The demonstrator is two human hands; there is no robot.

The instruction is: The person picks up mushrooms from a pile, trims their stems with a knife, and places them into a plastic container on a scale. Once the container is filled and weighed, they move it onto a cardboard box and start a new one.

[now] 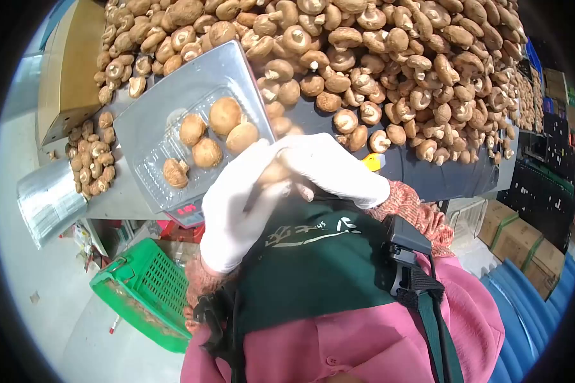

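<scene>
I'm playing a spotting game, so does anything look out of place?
Maybe: a yellow thing by the right hand, odd near brown mushrooms, and a small reddish bit on the floor by the green basket. Both are too unclear to name.

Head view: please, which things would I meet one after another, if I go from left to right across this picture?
Silvery cylinder, green basket, left gloved hand, right gloved hand, cardboard boxes.
</scene>
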